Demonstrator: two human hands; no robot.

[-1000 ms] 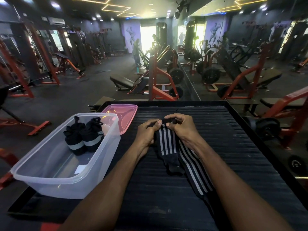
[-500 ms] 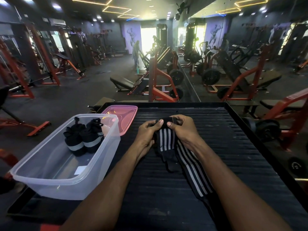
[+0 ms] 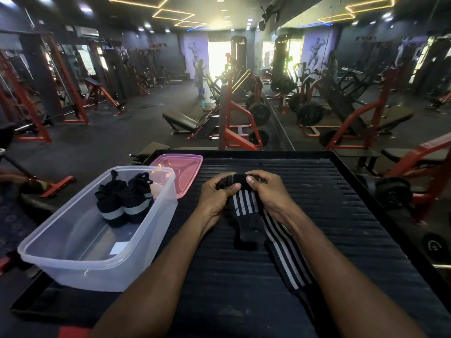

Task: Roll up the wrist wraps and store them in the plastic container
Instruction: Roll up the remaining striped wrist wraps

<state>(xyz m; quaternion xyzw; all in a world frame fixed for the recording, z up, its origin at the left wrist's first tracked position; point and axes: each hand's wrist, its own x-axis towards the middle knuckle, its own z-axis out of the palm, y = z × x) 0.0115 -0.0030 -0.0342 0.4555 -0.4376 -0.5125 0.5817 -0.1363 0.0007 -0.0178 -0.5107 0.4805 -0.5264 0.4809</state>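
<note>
The left hand (image 3: 214, 193) and the right hand (image 3: 266, 191) are both gripping the rolled far end of a black wrist wrap with white lengthwise stripes (image 3: 244, 203), thumbs pressing on the near side of the roll and fingers curling over its top. The roll is sitting between the two hands, towards the far edge of the black ribbed counter (image 3: 341, 228) and about midway across it. The unrolled length of the wrap is lying flat on the counter, trailing back towards the near edge and passing under the right forearm. A short plain black flap of the same wrap is lying alongside it, just left of the striped length.

A clear rectangular plastic container (image 3: 73, 262) is standing along the left edge of the counter, its near corner overhanging the rim. Two rolled black wrist wraps with grey bands (image 3: 124, 201) are resting side by side, touching each other, at the far end of the container. A small white label is showing on the container floor. A pink translucent plastic lid (image 3: 188, 174) is lying at the far left corner of the counter, partly behind the container.

Red and black gym machines (image 3: 234, 118) are standing on the floor beyond the counter.
</note>
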